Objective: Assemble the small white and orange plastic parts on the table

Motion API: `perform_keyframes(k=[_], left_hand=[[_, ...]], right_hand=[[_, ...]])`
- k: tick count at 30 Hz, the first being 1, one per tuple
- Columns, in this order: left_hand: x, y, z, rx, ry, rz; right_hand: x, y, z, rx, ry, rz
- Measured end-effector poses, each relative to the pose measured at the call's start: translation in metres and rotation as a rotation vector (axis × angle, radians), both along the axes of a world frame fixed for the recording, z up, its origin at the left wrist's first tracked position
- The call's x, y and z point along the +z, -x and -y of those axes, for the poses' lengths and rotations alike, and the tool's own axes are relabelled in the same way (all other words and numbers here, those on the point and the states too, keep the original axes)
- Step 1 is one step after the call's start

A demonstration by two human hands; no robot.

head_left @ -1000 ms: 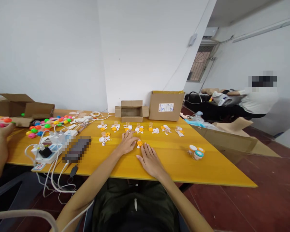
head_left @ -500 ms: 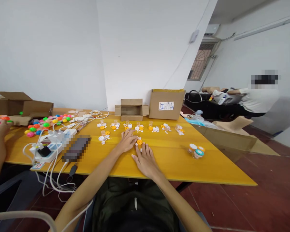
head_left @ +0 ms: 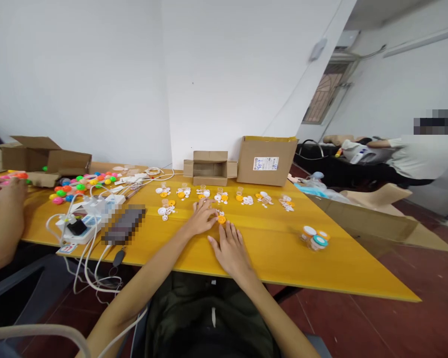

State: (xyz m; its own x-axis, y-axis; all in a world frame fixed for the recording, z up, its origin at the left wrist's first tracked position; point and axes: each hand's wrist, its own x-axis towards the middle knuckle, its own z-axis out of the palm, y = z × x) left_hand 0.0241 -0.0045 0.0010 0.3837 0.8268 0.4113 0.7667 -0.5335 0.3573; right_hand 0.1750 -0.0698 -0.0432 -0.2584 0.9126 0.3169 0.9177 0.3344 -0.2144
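Note:
My left hand (head_left: 203, 218) hovers low at the table's middle, fingers apart and bent, its fingertips beside an orange round lid (head_left: 221, 219). My right hand (head_left: 231, 248) lies palm down with fingers stretched out, the fingertips just below that lid. Neither hand visibly grips anything. Small white dice-like pieces (head_left: 220, 212) lie just beyond the lid, partly hidden by the left fingers. Behind the hands runs a row of small heaps, with clear cups (head_left: 239, 191), a white lid (head_left: 162, 211), orange lids and white pieces.
Lidded clear jars (head_left: 319, 242) stand together on the right. An open small carton (head_left: 210, 171) and a larger box (head_left: 267, 161) are at the back. Left are a power strip (head_left: 85, 228), cables, a phone (head_left: 124, 224), colourful balls (head_left: 81, 187) and another person's hand (head_left: 13, 191).
The view has swung a little left, so the scene sits further right. Both my hands stay around the orange lid. Small white pieces near my right fingertips no longer show.

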Motion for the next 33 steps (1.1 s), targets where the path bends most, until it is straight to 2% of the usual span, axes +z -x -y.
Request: perform_keyframes(k=[6, 12, 16, 23, 33], left_hand=[[-0.001, 0.001, -0.001, -0.050, 0.019, -0.019], [-0.002, 0.000, -0.003, 0.032, 0.028, 0.003], [-0.005, 0.002, -0.006, 0.081, 0.041, 0.038], [-0.007, 0.003, -0.009, 0.090, 0.102, 0.031], [-0.012, 0.003, -0.014, 0.066, 0.124, 0.053]], right_hand=[[0.000, -0.002, 0.007, 0.020, -0.209, -0.036], [-0.006, 0.002, 0.002, 0.236, -0.206, -0.055], [-0.010, 0.000, -0.006, 0.287, -0.097, -0.113], [-0.007, -0.007, -0.013, 0.276, 0.058, -0.162], [0.019, -0.012, -0.019, 0.148, 0.261, -0.023]])
